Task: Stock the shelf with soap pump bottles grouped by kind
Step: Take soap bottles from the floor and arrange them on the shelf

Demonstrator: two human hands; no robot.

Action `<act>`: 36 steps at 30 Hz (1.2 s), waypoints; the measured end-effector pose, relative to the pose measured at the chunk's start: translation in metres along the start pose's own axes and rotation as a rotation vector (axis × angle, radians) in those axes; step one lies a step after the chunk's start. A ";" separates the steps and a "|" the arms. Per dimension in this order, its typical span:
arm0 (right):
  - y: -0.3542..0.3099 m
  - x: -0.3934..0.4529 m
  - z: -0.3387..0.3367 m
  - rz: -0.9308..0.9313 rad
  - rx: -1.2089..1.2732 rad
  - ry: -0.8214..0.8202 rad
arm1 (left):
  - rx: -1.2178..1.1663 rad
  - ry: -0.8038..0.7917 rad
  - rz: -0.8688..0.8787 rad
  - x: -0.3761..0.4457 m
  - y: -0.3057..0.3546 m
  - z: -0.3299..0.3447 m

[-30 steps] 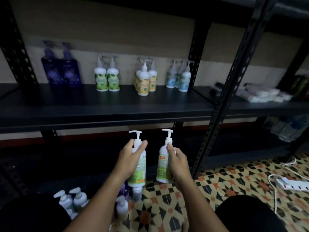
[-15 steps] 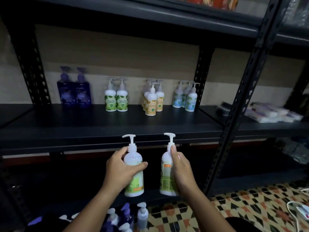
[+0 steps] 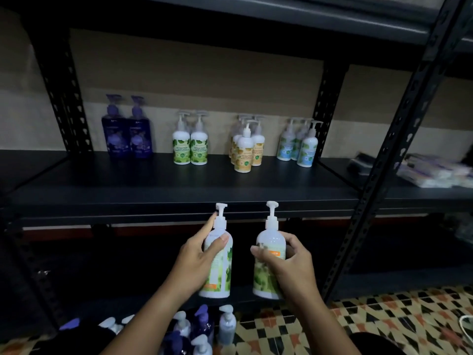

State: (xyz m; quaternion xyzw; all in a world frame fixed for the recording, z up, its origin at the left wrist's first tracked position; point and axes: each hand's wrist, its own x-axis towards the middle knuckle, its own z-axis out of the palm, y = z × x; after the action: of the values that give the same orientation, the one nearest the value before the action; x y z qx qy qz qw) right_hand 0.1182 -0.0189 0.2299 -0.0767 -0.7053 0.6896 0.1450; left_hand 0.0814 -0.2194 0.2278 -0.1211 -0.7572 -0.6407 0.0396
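My left hand [image 3: 198, 260] grips a white pump bottle with a green label [image 3: 222, 267], held upright just below the shelf's front edge. My right hand [image 3: 291, 262] grips a second green-label pump bottle [image 3: 268, 252] beside it. On the black shelf [image 3: 179, 193] bottles stand in groups at the back: two purple bottles [image 3: 126, 134], two green-label bottles [image 3: 190, 147], several yellow-label bottles [image 3: 245, 149] and three blue-label bottles [image 3: 298, 146].
Several loose pump bottles [image 3: 202, 329], white and purple, stand on the patterned tile floor [image 3: 384, 326] near my arms. A black perforated upright [image 3: 384, 155] rises at the right. Wrapped packs [image 3: 430, 172] lie on the neighbouring shelf. A dark lower shelf sits behind the held bottles.
Both hands have risen with their bottles toward the shelf's front edge. The view has tilted up and closer to the shelf.
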 end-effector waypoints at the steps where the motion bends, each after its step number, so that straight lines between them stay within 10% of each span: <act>1: -0.001 -0.001 0.000 -0.011 -0.001 -0.015 | -0.017 -0.030 0.002 -0.001 0.000 0.000; 22: 0.001 -0.013 0.006 -0.075 -0.089 -0.062 | -0.097 0.140 0.036 -0.013 0.000 0.003; 36: -0.005 -0.011 0.006 -0.017 0.004 -0.139 | -0.264 -0.053 -0.045 -0.016 0.002 0.010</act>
State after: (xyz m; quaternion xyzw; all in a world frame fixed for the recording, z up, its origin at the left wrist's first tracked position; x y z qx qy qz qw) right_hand 0.1275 -0.0283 0.2340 -0.0226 -0.7129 0.6935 0.1017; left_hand 0.0984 -0.2111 0.2240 -0.1252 -0.6695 -0.7321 -0.0113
